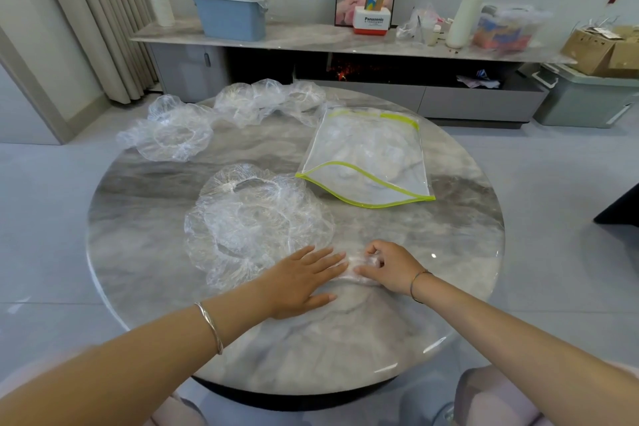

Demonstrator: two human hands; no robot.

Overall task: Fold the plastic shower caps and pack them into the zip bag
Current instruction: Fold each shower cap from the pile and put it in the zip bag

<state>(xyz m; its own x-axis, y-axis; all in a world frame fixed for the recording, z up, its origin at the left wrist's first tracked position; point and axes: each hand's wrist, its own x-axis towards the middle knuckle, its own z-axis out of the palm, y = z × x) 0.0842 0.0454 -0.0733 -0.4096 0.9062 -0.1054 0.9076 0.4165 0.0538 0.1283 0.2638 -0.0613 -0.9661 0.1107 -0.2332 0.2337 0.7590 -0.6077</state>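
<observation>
Clear, crinkled film makes up every shower cap on show, so each is probably almost weightless, limp and slippery, apt to spring open unless pinned; the gathered elastic rim looks like the surest place to take hold. At the near edge of the round table (138, 218) the left hand (304, 282) lies flat with straight fingers, pressing one end of a narrow folded cap (348, 266), while the right hand (392, 268) has its fingers curled, pinching the other end. Just beyond the left hand an unfolded cap (256, 221) lies spread out, another cap (169, 131) sits far left, and a heap of caps (266, 100) rests at the far rim. The zip bag (366, 152), trimmed in lime green, lies to the right of centre with its mouth gaping toward the person; something pale seems to lie inside, though it is too blurred to be sure. Polished grey marble gives the film little friction. Behind stands a long low cabinet (311, 40) bearing a blue bin (230, 15), with a curtain (96, 17) at the left.
</observation>
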